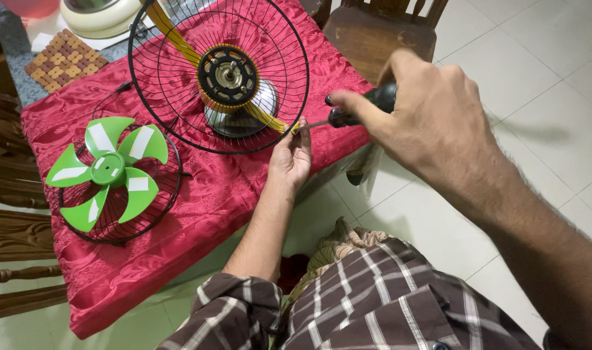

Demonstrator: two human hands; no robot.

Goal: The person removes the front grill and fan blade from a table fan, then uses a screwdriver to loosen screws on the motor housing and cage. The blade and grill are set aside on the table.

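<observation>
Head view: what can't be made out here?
- Screwdriver handle: mostly wrapped by the right hand.
- Its tip: too small, lost at the rear fan guard rim beside the left hand.
- Cream appliance: cut off by the top edge.

Glossy black wire fan guard [179, 97] by left hand [289, 159]; shiny red cloth [212, 194] beneath. Right hand [432, 116] grips dark matt-handled screwdriver [361, 109]. Smooth green plastic blade [108, 170] farther left.

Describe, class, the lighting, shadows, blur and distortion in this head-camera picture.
Head view: soft even light; the right hand holding the screwdriver looms large and slightly soft; the left hand at the fan guard is sharper; the red cloth shows sheen; faint shadows fall on the floor tiles.
</observation>
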